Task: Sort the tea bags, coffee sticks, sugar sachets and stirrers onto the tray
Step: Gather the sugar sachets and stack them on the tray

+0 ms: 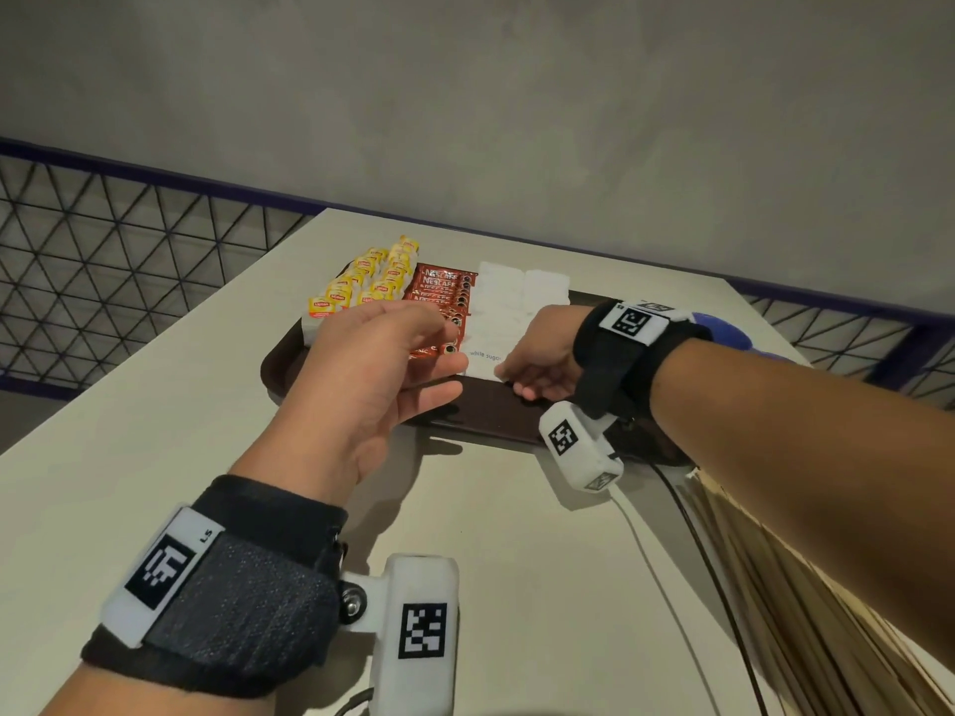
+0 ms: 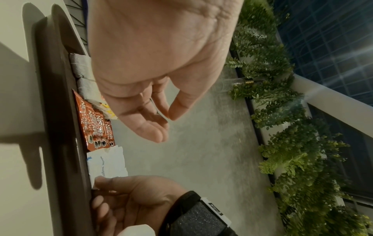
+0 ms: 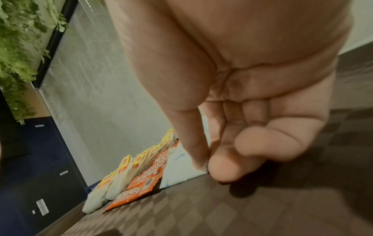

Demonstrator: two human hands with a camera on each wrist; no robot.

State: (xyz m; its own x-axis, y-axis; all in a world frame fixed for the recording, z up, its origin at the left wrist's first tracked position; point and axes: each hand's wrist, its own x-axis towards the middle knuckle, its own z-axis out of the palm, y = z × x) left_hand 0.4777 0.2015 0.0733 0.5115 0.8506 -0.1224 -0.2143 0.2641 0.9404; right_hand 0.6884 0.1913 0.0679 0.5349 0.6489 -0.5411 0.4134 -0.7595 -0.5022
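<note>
1. Stirrers [image 1: 806,602] lie on the table nearest the body, beside the tray [image 1: 289,374], unsorted.
2. Left hand [image 1: 372,369] hovers over the tray's near edge, fingers loose, holding nothing.
3. Right hand [image 1: 537,361] pinches a sugar sachet [image 1: 486,356] onto the tray, squaring its row.
4. Beyond it on the tray, coffee sticks [image 1: 439,292] and tea bags [image 1: 372,276] lie grouped.

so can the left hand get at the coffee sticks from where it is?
Probably yes. The left hand hovers empty just above the coffee sticks on the tray; the right hand is off to the side at the sugar sachet.
</note>
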